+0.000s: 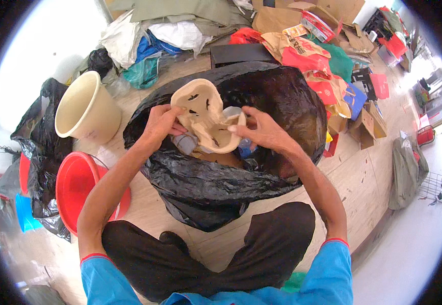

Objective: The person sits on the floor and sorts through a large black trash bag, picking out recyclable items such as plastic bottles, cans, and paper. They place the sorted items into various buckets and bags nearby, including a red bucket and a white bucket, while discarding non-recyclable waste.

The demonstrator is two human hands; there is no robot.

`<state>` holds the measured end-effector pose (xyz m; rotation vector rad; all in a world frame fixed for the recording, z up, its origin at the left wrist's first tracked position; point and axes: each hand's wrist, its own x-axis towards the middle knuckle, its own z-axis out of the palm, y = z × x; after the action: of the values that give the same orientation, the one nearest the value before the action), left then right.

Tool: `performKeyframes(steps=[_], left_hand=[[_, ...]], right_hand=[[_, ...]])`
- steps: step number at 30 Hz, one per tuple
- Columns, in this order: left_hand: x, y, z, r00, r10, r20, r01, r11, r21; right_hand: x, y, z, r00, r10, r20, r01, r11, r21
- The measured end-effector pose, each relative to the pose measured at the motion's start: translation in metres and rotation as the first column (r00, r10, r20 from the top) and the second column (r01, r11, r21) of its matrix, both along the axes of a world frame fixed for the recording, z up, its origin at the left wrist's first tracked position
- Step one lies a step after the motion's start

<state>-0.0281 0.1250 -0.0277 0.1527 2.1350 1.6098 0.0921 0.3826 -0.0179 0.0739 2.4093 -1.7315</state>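
Both hands hold a beige molded-pulp cup carrier [202,110] over a wide black plastic bag [213,181]. My left hand [163,122] grips its left edge, thumb on top and fingers below. With thumb and forefinger, my right hand [261,127] pinches the carrier's right end. Inside the bag, under the carrier, lie a clear plastic cup [185,143], a bluish plastic bottle [246,148] and some brown material. Another translucent piece [232,111] shows behind the carrier, near my right fingers.
A cream bucket [106,110] and a red bucket [76,183] lie tilted at the left. Behind the bag are a black box [240,55] and white sacks [179,34]. Paper bags [301,49] and cardboard boxes [365,126] are heaped to the right. My bent legs flank the near side.
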Motion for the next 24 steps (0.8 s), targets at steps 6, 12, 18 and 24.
performKeyframes(steps=[6,12,18,24], left_hand=[[0.000,0.009,-0.005,0.956,-0.286,-0.067,0.294,0.934,0.201],[0.067,0.019,-0.031,0.476,-0.829,-0.292,0.788,0.550,-0.276],[0.121,0.015,-0.051,0.163,-0.971,0.175,0.939,0.097,-0.331],[0.125,0.016,-0.067,0.142,-0.973,0.182,0.948,0.081,-0.308]], right_hand=[[0.009,0.002,-0.001,0.992,-0.125,-0.026,0.112,0.950,-0.292],[-0.005,0.091,0.032,0.860,-0.477,-0.185,0.317,0.781,-0.538],[-0.058,0.177,0.104,0.738,-0.655,-0.163,0.529,0.711,-0.463],[-0.027,0.071,0.048,0.957,0.144,-0.251,-0.181,0.975,-0.129]])
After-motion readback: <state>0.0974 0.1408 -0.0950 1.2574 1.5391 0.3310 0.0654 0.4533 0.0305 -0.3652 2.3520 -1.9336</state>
